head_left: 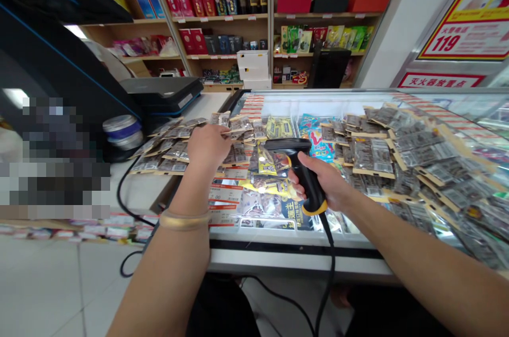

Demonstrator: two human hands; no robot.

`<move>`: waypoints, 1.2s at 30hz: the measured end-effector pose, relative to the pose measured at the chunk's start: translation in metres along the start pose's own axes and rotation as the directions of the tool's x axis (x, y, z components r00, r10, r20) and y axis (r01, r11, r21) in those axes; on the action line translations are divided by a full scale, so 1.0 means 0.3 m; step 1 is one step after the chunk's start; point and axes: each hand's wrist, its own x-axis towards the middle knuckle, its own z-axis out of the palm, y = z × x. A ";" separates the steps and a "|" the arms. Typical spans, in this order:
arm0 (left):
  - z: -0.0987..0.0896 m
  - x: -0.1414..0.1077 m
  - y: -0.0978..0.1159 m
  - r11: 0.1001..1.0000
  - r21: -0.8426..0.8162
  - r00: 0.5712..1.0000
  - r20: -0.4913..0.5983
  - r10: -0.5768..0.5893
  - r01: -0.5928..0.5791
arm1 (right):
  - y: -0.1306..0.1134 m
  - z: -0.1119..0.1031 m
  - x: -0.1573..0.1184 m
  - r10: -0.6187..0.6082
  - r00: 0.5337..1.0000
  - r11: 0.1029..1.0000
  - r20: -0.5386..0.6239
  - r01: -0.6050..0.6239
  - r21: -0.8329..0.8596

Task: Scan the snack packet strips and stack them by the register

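Note:
My right hand (pixel 318 178) is wrapped around the grip of a black and yellow barcode scanner (pixel 305 175), held above the glass counter. Its head points left and its cable hangs down toward me. My left hand (pixel 210 145), with a gold bangle at the wrist, is among the left pile of small clear packets (pixel 173 149) with dark contents and tan edges. Its fingers are bent at a packet (pixel 220 118) at the pile's far side; the fingertips are partly hidden. A larger pile of similar packets (pixel 374 157) covers the right side of the counter.
Below the glass counter (pixel 270 244) lie yellow, blue and dark snack bags with orange-edged price tags (pixel 225 194). A black monitor and a flat black device (pixel 163 93) stand at left. Shelves (pixel 222 19) with bottles and boxes line the back. Cables hang near my legs.

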 end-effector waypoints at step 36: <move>0.128 -0.007 0.063 0.602 -0.522 0.789 -0.285 0.545 -0.604 | -0.022 -0.017 -0.009 -0.108 0.994 0.993 -0.035 0.106 -0.050</move>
